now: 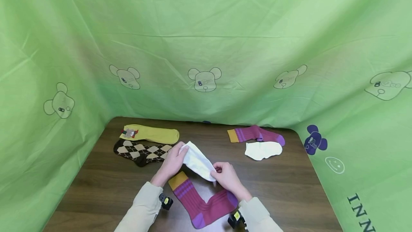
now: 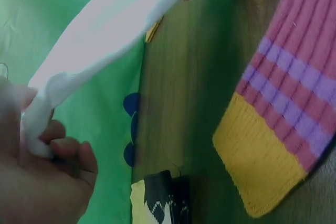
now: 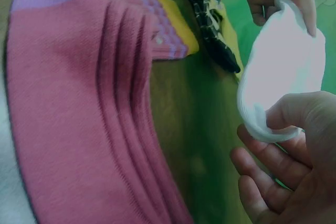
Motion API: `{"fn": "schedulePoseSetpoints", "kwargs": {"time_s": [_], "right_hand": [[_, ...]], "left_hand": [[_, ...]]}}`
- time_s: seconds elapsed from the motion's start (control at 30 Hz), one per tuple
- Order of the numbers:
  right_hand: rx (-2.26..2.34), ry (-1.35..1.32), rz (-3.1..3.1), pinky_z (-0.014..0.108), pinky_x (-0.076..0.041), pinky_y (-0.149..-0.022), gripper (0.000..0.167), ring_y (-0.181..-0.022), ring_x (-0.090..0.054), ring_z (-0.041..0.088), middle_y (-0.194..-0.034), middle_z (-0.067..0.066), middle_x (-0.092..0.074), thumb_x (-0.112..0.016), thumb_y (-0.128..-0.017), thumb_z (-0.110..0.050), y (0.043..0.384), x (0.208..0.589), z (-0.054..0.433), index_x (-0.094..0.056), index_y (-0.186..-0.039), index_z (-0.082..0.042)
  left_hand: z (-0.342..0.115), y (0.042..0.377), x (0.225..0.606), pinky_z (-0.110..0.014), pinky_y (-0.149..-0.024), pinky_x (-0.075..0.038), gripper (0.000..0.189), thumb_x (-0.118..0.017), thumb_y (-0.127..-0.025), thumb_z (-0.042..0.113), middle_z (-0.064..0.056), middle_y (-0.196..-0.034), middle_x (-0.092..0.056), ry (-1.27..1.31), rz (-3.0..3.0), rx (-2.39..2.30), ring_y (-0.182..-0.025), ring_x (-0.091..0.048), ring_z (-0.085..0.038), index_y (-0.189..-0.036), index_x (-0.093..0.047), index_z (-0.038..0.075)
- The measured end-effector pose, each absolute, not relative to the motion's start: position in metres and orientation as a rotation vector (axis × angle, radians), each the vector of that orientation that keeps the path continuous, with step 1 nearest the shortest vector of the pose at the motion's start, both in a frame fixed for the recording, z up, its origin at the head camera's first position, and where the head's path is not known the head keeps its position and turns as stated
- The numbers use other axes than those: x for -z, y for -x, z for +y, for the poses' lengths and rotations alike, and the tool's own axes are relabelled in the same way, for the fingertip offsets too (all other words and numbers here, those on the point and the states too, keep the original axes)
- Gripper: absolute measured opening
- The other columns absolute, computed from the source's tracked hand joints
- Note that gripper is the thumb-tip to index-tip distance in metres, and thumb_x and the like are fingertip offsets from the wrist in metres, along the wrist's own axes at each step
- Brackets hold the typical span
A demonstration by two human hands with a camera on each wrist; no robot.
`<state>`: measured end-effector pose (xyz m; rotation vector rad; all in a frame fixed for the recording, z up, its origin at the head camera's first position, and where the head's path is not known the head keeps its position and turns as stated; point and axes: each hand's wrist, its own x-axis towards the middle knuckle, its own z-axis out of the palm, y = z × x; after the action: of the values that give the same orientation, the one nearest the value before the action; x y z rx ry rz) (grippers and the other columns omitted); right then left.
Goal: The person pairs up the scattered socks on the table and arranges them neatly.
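Observation:
A white sock (image 1: 198, 161) is stretched in the air between both hands, tilted down toward the right. My left hand (image 1: 174, 159) pinches its upper left end, with fingers curled round the fabric in the left wrist view. The lower right end is pinched between thumb and fingers of my right hand (image 1: 227, 177); in the right wrist view the other fingers spread below the white sock (image 3: 283, 72). Beneath the hands lies a magenta sock (image 1: 206, 210) with a mustard cuff and purple heel and toe, bent on the table. My right wrist partly covers its toe end.
At the back left lie a yellow sock (image 1: 154, 134) and a black-and-beige argyle sock (image 1: 141, 152), partly behind my left hand. Another magenta sock (image 1: 248, 134) and another white sock (image 1: 263, 150) lie at the back right. Green printed cloth (image 1: 206, 53) hangs round the wooden table (image 1: 283, 196).

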<state>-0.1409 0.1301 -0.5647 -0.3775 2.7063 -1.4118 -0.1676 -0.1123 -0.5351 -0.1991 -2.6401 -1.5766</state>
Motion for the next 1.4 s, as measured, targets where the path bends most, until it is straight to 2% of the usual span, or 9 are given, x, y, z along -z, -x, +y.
{"fn": "schedulePoseSetpoints", "kwargs": {"time_s": [0.13, 0.3, 0.5, 0.7, 0.97, 1.17, 1.4], "right_hand": [[1.522, 0.352, 2.652, 0.023, -0.052, -0.066, 0.005, -0.071, -0.063, 0.006, -0.078, -0.001, -0.071, -0.068, -0.081, -0.003, 0.144, 0.562, 0.126, -0.072, -0.083, -0.006], [1.678, 0.330, 2.543, 0.021, -0.048, -0.064, 0.008, -0.067, -0.058, 0.006, -0.076, 0.000, -0.068, -0.066, -0.082, 0.003, 0.148, 0.558, 0.123, -0.072, -0.082, -0.003], [1.803, 0.255, 2.383, 0.021, -0.044, -0.065, 0.008, -0.068, -0.052, 0.008, -0.076, 0.000, -0.062, -0.063, -0.084, 0.006, 0.148, 0.550, 0.121, -0.071, -0.085, 0.006], [1.948, 0.272, 2.206, 0.023, -0.048, -0.069, 0.008, -0.072, -0.055, 0.009, -0.079, 0.002, -0.065, -0.061, -0.085, 0.010, 0.149, 0.543, 0.122, -0.064, -0.090, 0.016], [2.053, 0.250, 2.033, 0.026, -0.053, -0.078, 0.010, -0.077, -0.063, 0.009, -0.081, 0.003, -0.069, -0.058, -0.085, 0.013, 0.152, 0.541, 0.123, -0.058, -0.093, 0.019], [2.091, 0.222, 2.017, 0.036, -0.055, -0.085, 0.008, -0.079, -0.066, 0.012, -0.080, 0.002, -0.070, -0.058, -0.088, 0.011, 0.153, 0.538, 0.116, -0.059, -0.091, 0.018], [2.149, 0.156, 2.001, 0.029, -0.055, -0.081, 0.015, -0.080, -0.066, 0.012, -0.084, 0.008, -0.072, -0.065, -0.087, 0.008, 0.158, 0.533, 0.106, -0.062, -0.099, 0.017]], "left_hand": [[-0.119, 0.166, 0.534, -0.036, -0.068, -0.043, 0.023, -0.048, -0.110, 0.028, 0.000, -0.076, -0.051, 0.185, -2.602, 1.561, -0.071, -0.050, -0.017, -0.101, -0.060, 0.011], [-0.128, 0.165, 0.533, -0.036, -0.067, -0.041, 0.026, -0.048, -0.110, 0.028, -0.001, -0.071, -0.047, 0.127, -2.549, 1.535, -0.069, -0.047, -0.018, -0.099, -0.062, 0.008], [-0.136, 0.163, 0.534, -0.035, -0.066, -0.042, 0.027, -0.048, -0.110, 0.027, -0.001, -0.070, -0.048, 0.038, -2.535, 1.521, -0.069, -0.048, -0.019, -0.097, -0.063, 0.009], [-0.142, 0.163, 0.539, -0.034, -0.064, -0.042, 0.028, -0.047, -0.110, 0.026, -0.003, -0.073, -0.053, -0.011, -2.534, 1.543, -0.069, -0.051, -0.018, -0.100, -0.064, 0.006], [-0.152, 0.163, 0.546, -0.038, -0.072, -0.044, 0.030, -0.048, -0.110, 0.028, -0.007, -0.083, -0.061, -0.076, -2.554, 1.525, -0.077, -0.054, -0.022, -0.106, -0.066, 0.005], [-0.159, 0.159, 0.539, -0.040, -0.073, -0.044, 0.031, -0.048, -0.109, 0.029, -0.009, -0.085, -0.062, -0.085, -2.552, 1.509, -0.079, -0.054, -0.025, -0.107, -0.066, 0.004], [-0.171, 0.161, 0.529, -0.037, -0.073, -0.044, 0.032, -0.049, -0.109, 0.028, -0.011, -0.089, -0.065, -0.095, -2.464, 1.534, -0.080, -0.055, -0.024, -0.106, -0.068, 0.002]]}}
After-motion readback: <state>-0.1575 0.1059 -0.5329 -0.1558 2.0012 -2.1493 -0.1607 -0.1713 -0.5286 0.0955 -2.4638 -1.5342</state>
